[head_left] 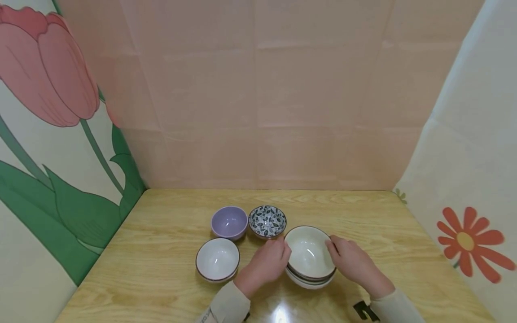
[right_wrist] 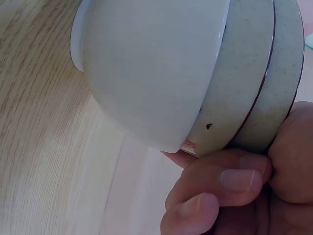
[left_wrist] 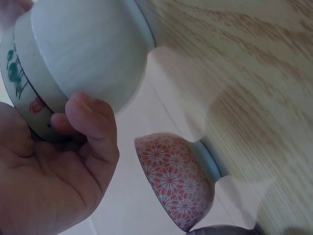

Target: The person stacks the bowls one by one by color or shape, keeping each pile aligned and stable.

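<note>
At the right of the group stands a stack of nested bowls. Its top cream bowl [head_left: 308, 251] has a thin dark rim, with another cream bowl under it and a plain white bowl [right_wrist: 151, 63] at the bottom. My left hand [head_left: 266, 260] grips the cream bowls at their left side, thumb at the rim and fingers curled against the outer wall, which shows a painted rose [left_wrist: 36, 105]. From the opposite side my right hand [head_left: 351, 262] holds the same cream bowls, its fingers bent below the rims. The white bowl's foot is at the wooden tabletop.
Left of the stack are a purple bowl [head_left: 229, 223], a bowl with a dark leafy pattern inside [head_left: 267, 221] and a white bowl with a dark rim [head_left: 218, 260]. A red flower-patterned bowl wall [left_wrist: 176, 176] shows close by in the left wrist view. Cloth walls surround the table [head_left: 161, 269].
</note>
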{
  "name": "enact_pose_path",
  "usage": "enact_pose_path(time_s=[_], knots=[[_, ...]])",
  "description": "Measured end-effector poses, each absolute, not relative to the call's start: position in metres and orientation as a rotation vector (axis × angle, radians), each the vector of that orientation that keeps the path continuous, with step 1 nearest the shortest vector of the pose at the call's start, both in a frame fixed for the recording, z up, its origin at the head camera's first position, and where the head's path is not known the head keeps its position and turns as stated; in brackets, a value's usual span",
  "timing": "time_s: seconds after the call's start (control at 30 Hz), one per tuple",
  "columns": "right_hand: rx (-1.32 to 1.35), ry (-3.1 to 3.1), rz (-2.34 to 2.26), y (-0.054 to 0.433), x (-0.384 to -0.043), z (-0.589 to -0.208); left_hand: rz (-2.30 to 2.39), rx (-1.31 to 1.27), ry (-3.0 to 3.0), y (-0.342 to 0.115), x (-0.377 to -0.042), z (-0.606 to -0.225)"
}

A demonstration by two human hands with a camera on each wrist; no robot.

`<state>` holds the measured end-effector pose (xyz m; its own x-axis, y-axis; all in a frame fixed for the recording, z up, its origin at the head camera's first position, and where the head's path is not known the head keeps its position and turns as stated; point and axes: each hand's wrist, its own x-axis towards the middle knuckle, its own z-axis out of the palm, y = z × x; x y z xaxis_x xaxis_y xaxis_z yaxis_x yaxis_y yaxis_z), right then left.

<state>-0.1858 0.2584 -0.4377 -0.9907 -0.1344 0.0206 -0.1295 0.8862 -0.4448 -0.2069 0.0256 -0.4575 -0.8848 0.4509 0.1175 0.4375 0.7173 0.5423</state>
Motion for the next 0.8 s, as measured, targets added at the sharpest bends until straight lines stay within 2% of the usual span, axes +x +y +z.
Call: enact_pose_path(time_s=[0.8], knots=[[-0.2,3.024,-0.766,0.2576,-0.1863,-0.4379,0.943,0.765,2.886,0.024,-0.2069,-0.4578]])
